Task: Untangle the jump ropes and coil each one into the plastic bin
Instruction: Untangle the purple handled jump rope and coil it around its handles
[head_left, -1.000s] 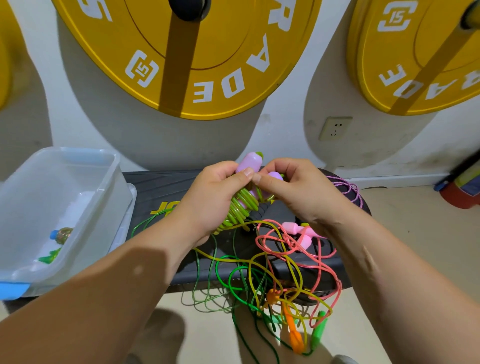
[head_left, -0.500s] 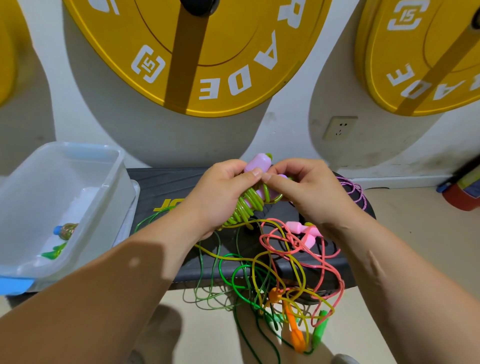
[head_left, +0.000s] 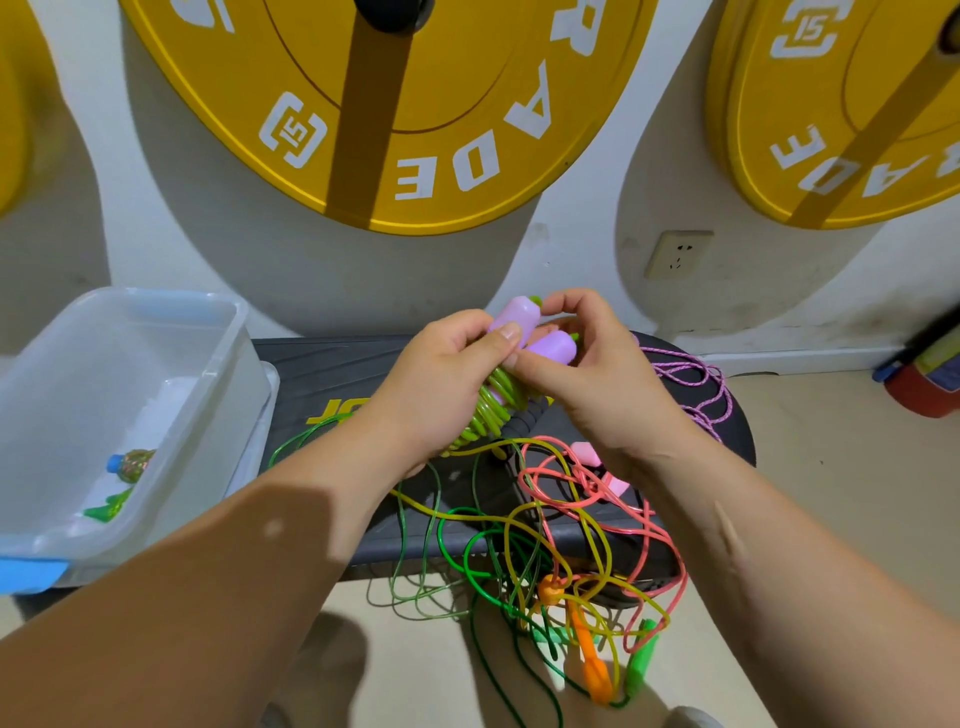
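My left hand (head_left: 447, 384) grips a jump rope with two lilac handles (head_left: 550, 347), its lime-green cord (head_left: 488, 410) wound tightly around them. My right hand (head_left: 597, 379) pinches the top end of the same bundle, above a black step platform (head_left: 332, 364). Below my hands lies a tangle of ropes (head_left: 571, 535): coral pink, yellow and green cords with orange and green handles hanging over the platform's front edge. A purple braided rope (head_left: 696, 384) lies at the right. The clear plastic bin (head_left: 218, 374) stands at the left, with one coiled rope (head_left: 127, 462) inside.
Yellow weight plates (head_left: 415, 104) hang on the white wall behind. A wall socket (head_left: 678, 254) sits right of centre. A red and blue object (head_left: 924, 384) lies on the floor at far right. Loose cords trail down to the beige floor (head_left: 831, 493).
My right fingers have shifted from the side of the lilac handles to curl over their top end. The left hand keeps its grip on the wound bundle.
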